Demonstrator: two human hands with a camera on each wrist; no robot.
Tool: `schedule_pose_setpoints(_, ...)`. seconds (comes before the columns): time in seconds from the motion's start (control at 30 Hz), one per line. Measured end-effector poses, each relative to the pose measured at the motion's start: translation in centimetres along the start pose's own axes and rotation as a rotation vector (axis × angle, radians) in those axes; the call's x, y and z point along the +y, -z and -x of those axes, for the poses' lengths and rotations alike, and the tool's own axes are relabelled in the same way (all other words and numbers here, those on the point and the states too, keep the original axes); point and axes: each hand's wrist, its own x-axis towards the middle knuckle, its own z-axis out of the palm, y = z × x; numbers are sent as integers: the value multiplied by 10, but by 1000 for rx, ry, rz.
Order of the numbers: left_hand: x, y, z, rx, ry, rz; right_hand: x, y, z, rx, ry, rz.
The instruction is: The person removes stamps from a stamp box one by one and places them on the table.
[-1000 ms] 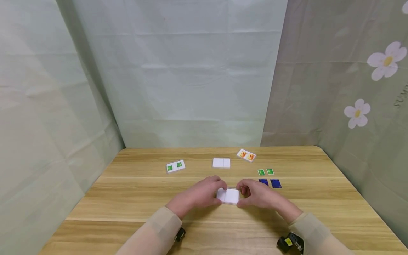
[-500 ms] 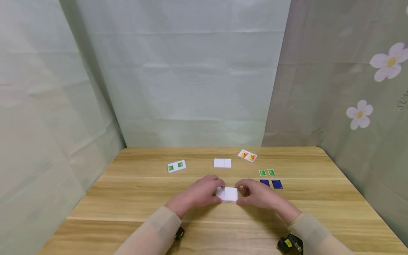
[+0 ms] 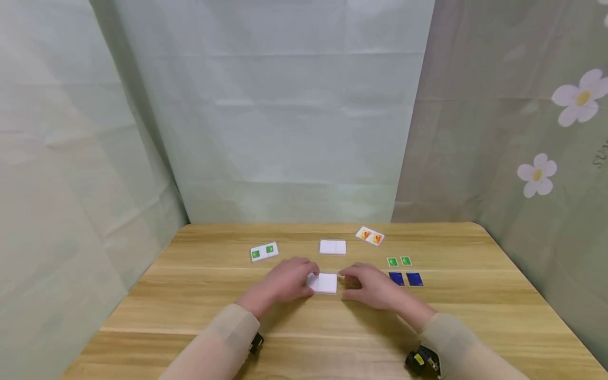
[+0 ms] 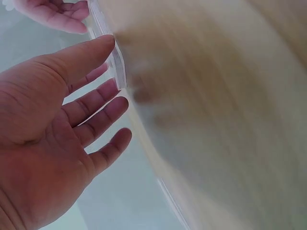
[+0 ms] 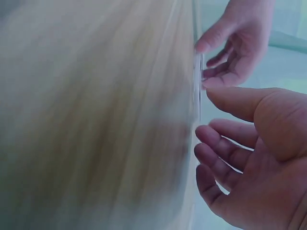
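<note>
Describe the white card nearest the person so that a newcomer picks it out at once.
Start at the wooden table and go to where the left hand and right hand face each other. Between them is the near white card, its left end pinched by the left hand. Unlike the similar far white card beyond it, this one alone is held.
</note>
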Motion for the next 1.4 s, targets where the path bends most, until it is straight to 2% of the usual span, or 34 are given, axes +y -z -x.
schedule_pose_setpoints(0.17, -12, 3, 2, 15, 23, -15, -11, -4, -8, 16, 50, 59)
schedule_pose_setpoints(0.47, -28, 4, 2, 15, 67, -24, -25, -16, -17, -14, 114, 152)
schedule_pose_setpoints(0.6, -22, 5, 8, 37, 53, -72, -29, -19, -17, -29, 131, 204)
schedule_pose_setpoints(0.8, -6, 4, 30, 55, 5, -166, -32, -20, -14, -55, 153, 235)
schedule_pose_setpoints(0.97, -4, 3, 41, 32, 13, -150, -34, -20, -18, -73, 159, 246)
schedule_pose_setpoints(1.13, -11, 4, 40, 46, 38, -115, -35, -22, -31, -72, 196, 278)
schedule_pose_setpoints(1.4, -27, 5, 28, 44, 82, -152, -39, -25, -57, -53, 235, 316)
